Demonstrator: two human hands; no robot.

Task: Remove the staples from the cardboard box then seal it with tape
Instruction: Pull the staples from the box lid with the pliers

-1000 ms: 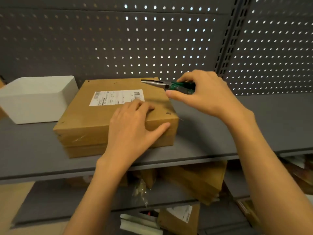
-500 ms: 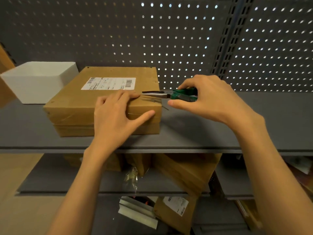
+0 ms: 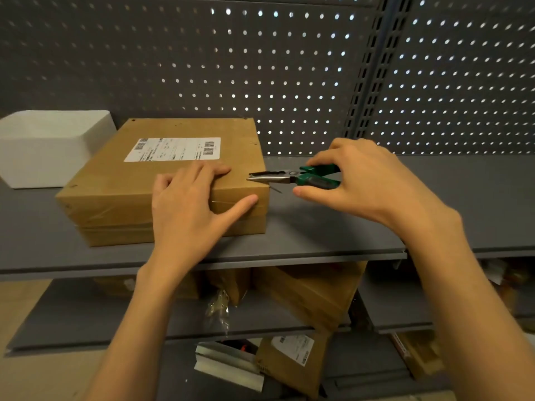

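A flat brown cardboard box point(image 3: 121, 183) with a white shipping label point(image 3: 173, 149) lies on the grey shelf point(image 3: 318, 235). My left hand point(image 3: 191, 204) rests flat on the box's near right corner, with the thumb along its front face. My right hand point(image 3: 362, 180) holds green-handled needle-nose pliers point(image 3: 289, 178). The jaws are slightly apart, and their tips touch the box's top right edge. A thin metal staple point(image 3: 275, 189) sticks out just under the jaws at that edge.
A white tub point(image 3: 49, 149) stands on the shelf to the left of the box. A perforated grey back panel point(image 3: 260, 68) rises behind. On the lower shelves lie more cardboard parcels point(image 3: 312, 293), a plastic bag point(image 3: 217, 311) and a labelled package point(image 3: 292, 360).
The pliers came down from over the box's far right corner to its near right edge. My left hand stayed pressed on the box. The camera view shifted.
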